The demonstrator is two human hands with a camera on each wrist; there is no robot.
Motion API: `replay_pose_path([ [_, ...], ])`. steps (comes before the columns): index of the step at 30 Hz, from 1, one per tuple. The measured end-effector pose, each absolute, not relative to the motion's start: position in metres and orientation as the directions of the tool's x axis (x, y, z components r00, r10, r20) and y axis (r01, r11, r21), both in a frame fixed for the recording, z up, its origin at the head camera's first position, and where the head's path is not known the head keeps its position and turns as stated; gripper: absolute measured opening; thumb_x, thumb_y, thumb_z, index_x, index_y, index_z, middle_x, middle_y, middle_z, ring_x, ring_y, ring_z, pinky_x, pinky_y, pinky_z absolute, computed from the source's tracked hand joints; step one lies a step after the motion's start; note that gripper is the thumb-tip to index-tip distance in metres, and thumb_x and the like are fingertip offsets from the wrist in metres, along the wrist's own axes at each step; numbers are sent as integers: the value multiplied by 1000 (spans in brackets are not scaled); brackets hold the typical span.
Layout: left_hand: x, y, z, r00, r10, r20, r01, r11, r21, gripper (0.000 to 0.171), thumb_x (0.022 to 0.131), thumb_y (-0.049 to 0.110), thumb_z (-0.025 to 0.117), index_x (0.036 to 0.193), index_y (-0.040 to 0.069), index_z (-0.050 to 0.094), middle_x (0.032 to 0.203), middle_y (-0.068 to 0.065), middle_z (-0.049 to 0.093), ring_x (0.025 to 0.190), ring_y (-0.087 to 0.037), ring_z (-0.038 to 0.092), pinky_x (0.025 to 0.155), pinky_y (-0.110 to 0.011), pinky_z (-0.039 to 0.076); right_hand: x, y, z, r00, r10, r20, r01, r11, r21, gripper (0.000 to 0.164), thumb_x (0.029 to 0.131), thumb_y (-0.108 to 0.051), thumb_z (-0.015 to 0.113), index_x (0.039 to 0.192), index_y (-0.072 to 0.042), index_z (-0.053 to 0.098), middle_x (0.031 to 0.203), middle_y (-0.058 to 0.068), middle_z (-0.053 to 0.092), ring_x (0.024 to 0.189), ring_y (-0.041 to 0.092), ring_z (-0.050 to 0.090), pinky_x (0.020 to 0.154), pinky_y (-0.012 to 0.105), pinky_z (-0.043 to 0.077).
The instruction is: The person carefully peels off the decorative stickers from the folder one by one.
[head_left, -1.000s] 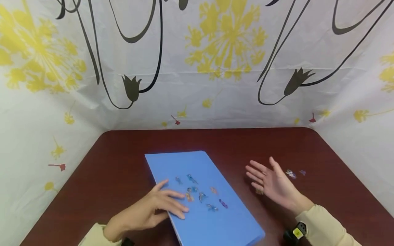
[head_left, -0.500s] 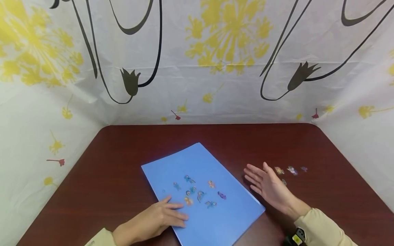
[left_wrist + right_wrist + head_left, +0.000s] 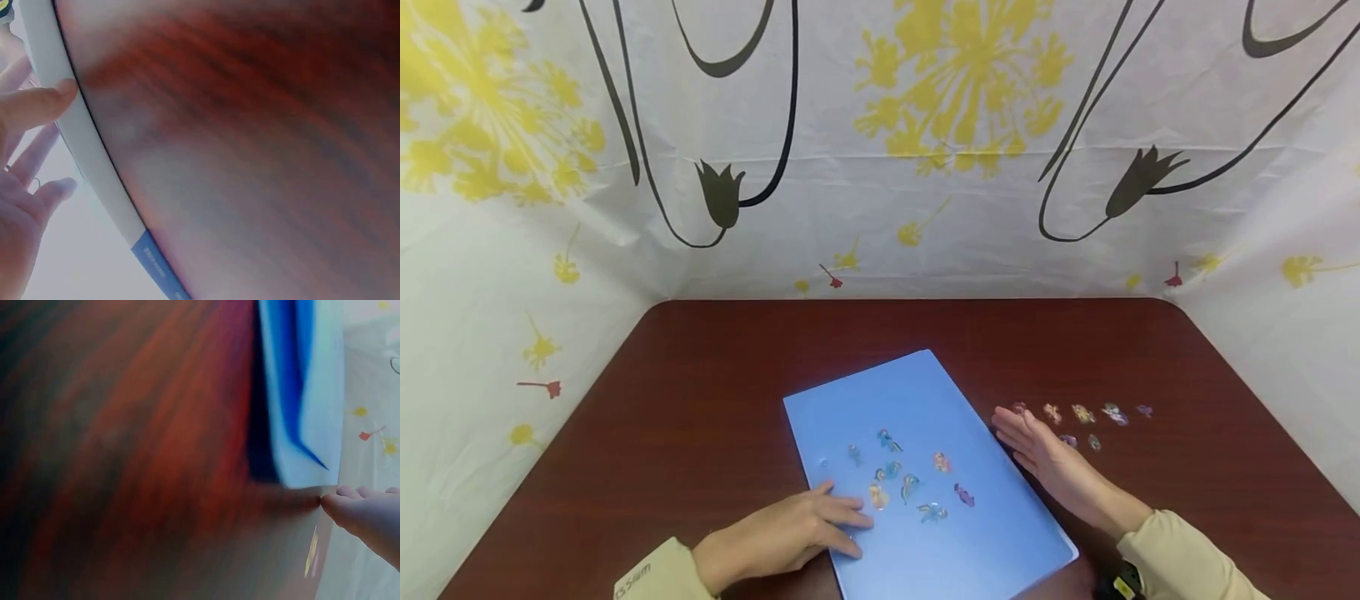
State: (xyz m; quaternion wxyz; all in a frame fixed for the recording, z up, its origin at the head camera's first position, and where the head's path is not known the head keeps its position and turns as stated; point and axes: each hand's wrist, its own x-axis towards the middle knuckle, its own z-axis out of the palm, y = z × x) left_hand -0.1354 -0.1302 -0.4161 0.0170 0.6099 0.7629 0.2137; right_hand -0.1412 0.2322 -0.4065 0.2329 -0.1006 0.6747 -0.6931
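A blue folder (image 3: 902,554) lies slanted on the table, with several small shiny cartoon stickers (image 3: 910,487) spread over its cover. My left hand (image 3: 805,529) rests at its left edge, fingers loosely spread on the cover. In the left wrist view the thumb (image 3: 47,103) touches the folder's pale spine (image 3: 94,162). Beside the right edge, my right hand (image 3: 1063,471) stands on its side with straight fingers. In the right wrist view those fingers (image 3: 369,509) are close to a corner of the folder (image 3: 322,394); contact there cannot be told.
More small stickers (image 3: 1083,413) lie on the brown table (image 3: 700,400) beyond the right hand, some partly hidden by it. A white patterned curtain (image 3: 820,125) hangs behind the table and along both sides.
The folder has turned counterclockwise and shifted right, stickers riding on it. My left hand has moved right with it. More of the loose stickers on the table show past my right hand.
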Motion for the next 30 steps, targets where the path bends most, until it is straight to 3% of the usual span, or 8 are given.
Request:
replay_pose_path([
  [5,-140,-137,-417,-361,916,173,894,288,342,39,75,15,70,113,22,63,133,-2,44,124,-23,35,95,-50,30,-140,228,-408,-865,-466,-186,168,80,-982,60,98,-40,11,141,0,0,147,16,0,133,27,0,92,6,21],
  [12,-156,-145,-417,-638,759,129,702,504,503,91,66,54,69,139,14,31,145,-12,19,132,-34,11,98,-58,17,-138,227,-409,-870,-454,-193,159,112,-981,59,98,-39,13,141,0,3,147,16,3,133,28,2,91,5,22],
  [14,-161,-143,-416,-708,694,130,653,572,496,94,68,56,66,140,11,26,146,-13,16,132,-34,9,99,-57,15,-135,226,-409,-880,-428,-204,142,172,-975,60,98,-40,18,141,-1,7,147,16,6,133,28,4,96,11,21],
  [19,-173,-129,-412,-819,571,62,543,735,405,93,75,58,58,141,4,20,146,-17,10,132,-37,5,102,-53,13,-129,223,-412,-907,-387,-163,3,381,-924,56,96,-34,34,139,-1,21,143,18,20,131,32,13,102,47,17],
  [20,-175,-127,-412,-829,558,37,527,757,386,93,75,58,56,141,3,20,146,-17,9,132,-37,4,102,-52,13,-128,222,-414,-906,-396,-151,-32,419,-908,55,95,-32,37,139,-1,23,143,18,21,130,33,14,101,49,18],
  [23,-179,-120,-415,-842,539,-20,499,793,349,96,74,61,55,140,2,19,146,-17,8,131,-38,2,103,-51,12,-126,222,-418,-893,-438,-104,-152,510,-846,57,92,-30,47,138,-3,27,143,16,23,129,33,18,101,35,26],
  [26,-181,-115,-421,-839,540,-60,494,804,330,99,72,65,54,140,2,19,146,-17,8,131,-38,1,103,-51,11,-123,221,-422,-870,-492,-30,-300,576,-760,62,87,-32,56,137,-4,32,142,17,25,127,36,21,97,38,31],
  [30,-182,-112,-423,-834,544,-98,495,814,304,103,69,68,52,141,3,18,147,-15,7,131,-38,-1,103,-52,9,-120,218,-424,-833,-548,77,-465,617,-635,69,79,-37,65,133,-2,38,138,23,29,123,43,25,88,60,29],
])
